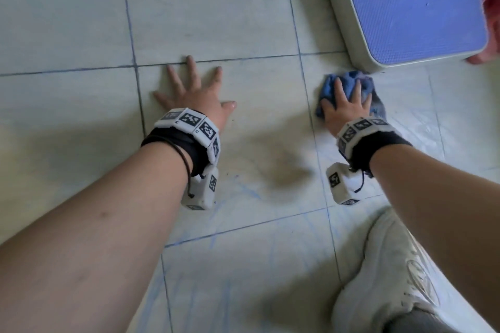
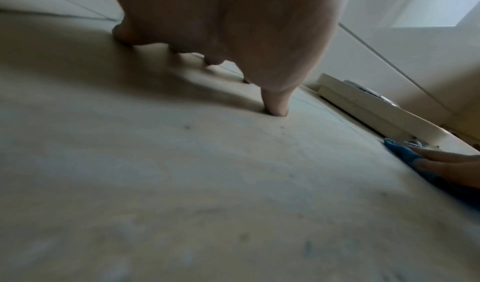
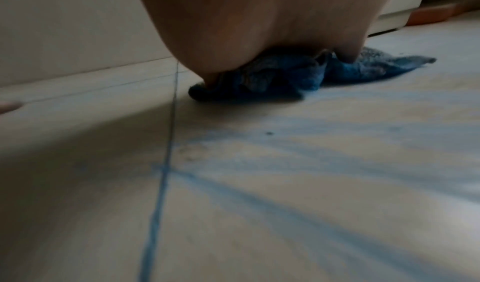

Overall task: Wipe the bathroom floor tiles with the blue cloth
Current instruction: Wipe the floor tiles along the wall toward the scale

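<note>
A crumpled blue cloth [image 1: 349, 85] lies on the pale floor tiles [image 1: 216, 8], just in front of the scale. My right hand [image 1: 345, 104] presses flat on the cloth with straight, spread fingers. In the right wrist view the cloth [image 3: 363, 70] bunches under the palm, with faint blue streaks on the tile behind it. My left hand [image 1: 192, 92] rests flat on a bare tile to the left, fingers spread, holding nothing. In the left wrist view the left hand's fingertips [image 2: 276, 109] touch the floor, and the cloth [image 2: 405, 152] shows at the right edge.
A blue-topped bathroom scale [image 1: 405, 13] with a round dial stands on the floor just beyond the cloth. Something red [image 1: 491, 5] sits at the right edge behind it. My white sneaker [image 1: 384, 273] is planted at the lower right. Blue-tinted grout lines cross the tiles.
</note>
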Action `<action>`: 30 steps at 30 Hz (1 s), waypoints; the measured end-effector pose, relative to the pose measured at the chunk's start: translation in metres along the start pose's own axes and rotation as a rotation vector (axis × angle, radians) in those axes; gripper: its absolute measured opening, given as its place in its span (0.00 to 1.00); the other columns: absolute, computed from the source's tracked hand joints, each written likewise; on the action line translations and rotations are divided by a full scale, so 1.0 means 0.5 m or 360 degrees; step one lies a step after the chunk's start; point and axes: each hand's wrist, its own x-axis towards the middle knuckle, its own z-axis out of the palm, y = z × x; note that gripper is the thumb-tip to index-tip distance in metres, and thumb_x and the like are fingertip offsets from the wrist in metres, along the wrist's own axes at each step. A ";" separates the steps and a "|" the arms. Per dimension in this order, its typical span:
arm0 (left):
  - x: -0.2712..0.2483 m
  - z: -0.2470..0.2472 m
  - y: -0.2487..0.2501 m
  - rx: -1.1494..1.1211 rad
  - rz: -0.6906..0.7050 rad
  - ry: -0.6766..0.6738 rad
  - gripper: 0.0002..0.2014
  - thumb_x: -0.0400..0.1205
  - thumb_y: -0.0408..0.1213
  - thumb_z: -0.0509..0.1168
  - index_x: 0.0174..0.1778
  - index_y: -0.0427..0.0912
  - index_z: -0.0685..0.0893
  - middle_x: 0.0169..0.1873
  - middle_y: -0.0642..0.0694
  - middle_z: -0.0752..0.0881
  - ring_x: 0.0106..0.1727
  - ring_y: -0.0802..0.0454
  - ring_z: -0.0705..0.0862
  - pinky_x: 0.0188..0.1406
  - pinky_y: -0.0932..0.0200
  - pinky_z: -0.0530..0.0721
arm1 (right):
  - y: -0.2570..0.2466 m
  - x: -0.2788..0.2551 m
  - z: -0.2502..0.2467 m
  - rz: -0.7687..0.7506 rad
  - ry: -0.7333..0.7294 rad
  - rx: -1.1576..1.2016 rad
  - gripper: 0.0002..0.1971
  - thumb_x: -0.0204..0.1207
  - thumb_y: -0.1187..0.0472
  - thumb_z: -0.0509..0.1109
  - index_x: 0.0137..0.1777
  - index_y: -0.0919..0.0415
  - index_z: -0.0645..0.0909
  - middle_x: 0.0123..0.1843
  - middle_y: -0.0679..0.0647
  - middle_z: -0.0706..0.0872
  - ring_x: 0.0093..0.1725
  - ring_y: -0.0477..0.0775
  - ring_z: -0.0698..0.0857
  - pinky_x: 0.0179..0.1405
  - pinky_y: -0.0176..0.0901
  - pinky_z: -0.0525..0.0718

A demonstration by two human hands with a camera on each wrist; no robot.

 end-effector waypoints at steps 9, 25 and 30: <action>0.004 0.012 0.025 0.0026 0.0122 0.0037 0.35 0.85 0.62 0.56 0.86 0.65 0.47 0.86 0.46 0.32 0.85 0.32 0.32 0.74 0.16 0.44 | -0.081 -0.149 0.109 -0.0324 -0.0033 -0.0095 0.34 0.85 0.40 0.52 0.86 0.40 0.40 0.87 0.54 0.33 0.85 0.68 0.36 0.82 0.66 0.42; -0.015 0.007 -0.017 -0.0029 0.0102 0.0034 0.42 0.80 0.68 0.62 0.85 0.66 0.48 0.86 0.49 0.33 0.86 0.34 0.33 0.75 0.17 0.45 | -0.089 -0.157 0.127 -0.0355 0.0001 -0.0083 0.31 0.86 0.40 0.50 0.85 0.36 0.43 0.88 0.49 0.35 0.85 0.65 0.35 0.82 0.67 0.40; -0.016 0.004 -0.027 -0.0082 0.0052 0.0024 0.42 0.80 0.66 0.63 0.86 0.65 0.48 0.86 0.48 0.32 0.85 0.34 0.32 0.75 0.17 0.46 | -0.119 -0.118 0.101 -0.0307 -0.0009 -0.0110 0.32 0.85 0.39 0.50 0.85 0.35 0.41 0.87 0.50 0.34 0.85 0.66 0.35 0.82 0.68 0.41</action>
